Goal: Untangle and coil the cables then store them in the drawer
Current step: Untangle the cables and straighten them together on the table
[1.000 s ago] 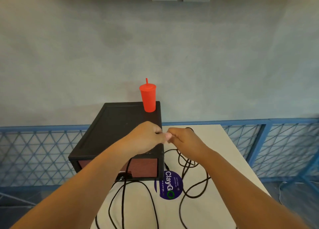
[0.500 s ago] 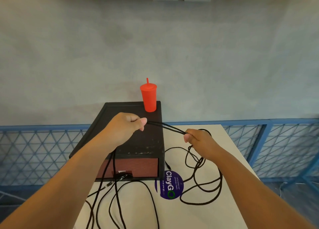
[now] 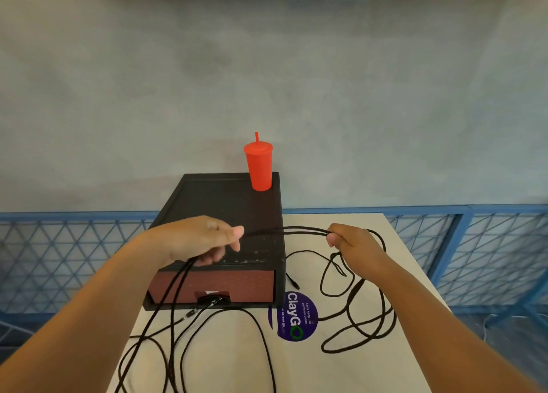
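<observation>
Both forearms reach forward, the left hand and right hand apart, each curled around the cables.

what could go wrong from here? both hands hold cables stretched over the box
1. The cables stretched between left hand and right hand span the box where the cup stands; a swing could topple it.
2. Loops on the table look crossed; pulling may tighten a knot.
3. A plug lies at the drawer handle and could snag.
</observation>
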Available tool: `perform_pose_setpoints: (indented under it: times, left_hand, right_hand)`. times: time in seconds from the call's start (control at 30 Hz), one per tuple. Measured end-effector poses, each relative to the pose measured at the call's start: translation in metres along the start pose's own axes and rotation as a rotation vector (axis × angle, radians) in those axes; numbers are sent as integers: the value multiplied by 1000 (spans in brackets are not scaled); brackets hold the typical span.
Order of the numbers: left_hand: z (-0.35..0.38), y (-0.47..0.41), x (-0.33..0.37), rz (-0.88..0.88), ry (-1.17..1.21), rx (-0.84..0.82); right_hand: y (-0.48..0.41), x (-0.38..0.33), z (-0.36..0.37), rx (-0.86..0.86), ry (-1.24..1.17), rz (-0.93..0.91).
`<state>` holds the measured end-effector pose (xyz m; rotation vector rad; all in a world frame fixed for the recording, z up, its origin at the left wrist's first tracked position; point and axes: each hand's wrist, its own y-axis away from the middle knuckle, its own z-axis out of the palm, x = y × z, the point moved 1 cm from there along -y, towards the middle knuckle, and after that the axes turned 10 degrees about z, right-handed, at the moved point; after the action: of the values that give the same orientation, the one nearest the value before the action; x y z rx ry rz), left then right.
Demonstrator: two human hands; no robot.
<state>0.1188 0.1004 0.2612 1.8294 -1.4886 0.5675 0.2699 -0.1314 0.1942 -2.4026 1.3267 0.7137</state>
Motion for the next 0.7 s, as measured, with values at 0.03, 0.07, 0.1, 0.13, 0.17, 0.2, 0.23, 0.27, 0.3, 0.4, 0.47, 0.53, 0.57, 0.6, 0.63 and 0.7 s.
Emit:
perform_pose_setpoints:
  times: [0.03,0.07,0.1,0.13,0.17,0.2,0.23,0.27,0.3,0.4,0.47,0.53,0.57,0.6,0.63,0.7]
  left_hand:
    - [4,0,3,0,-2,-56]
    - [9,-2,6,8,-3,-94]
    - [16,-4,11,23,-7,-119]
    - [23,-7,16,42,-12,-138]
    - [31,-11,21,62,-6,-151]
    - [38,-15,27,83,13,-154]
    - [45,-18,33,99,38,-144]
    - [50,-22,38,105,59,-121]
    - [54,-24,42,103,70,-89]
    - [59,-28,51,91,122,1]
    - [60,-28,56,114,111,62]
    - [59,-29,60,141,53,130]
    - [58,-29,60,153,45,161]
    - [55,-29,61,161,53,185]
    - [52,-28,60,167,75,202]
    - [44,-27,58,167,145,232]
  right_hand:
    - [1,-6,0,-10,34,-30]
    - [3,-13,0,-22,67,-64]
    - [4,-21,1,-34,94,-98]
    - [6,-29,3,-42,116,-128]
    - [7,-37,4,-46,131,-157]
    - [10,-45,6,-48,144,-186]
    - [12,-51,7,-48,157,-219]
    - [14,-55,8,-48,176,-248]
    - [16,-58,9,-49,198,-262]
    - [19,-58,5,-54,198,-245]
    - [20,-59,1,-72,191,-227]
    - [20,-60,-4,-55,183,-205]
    - [20,-59,-6,-36,171,-195]
    - [20,-57,-7,-17,154,-184]
    - [19,-54,-9,0,129,-170]
    - [19,-45,-10,40,61,-146]
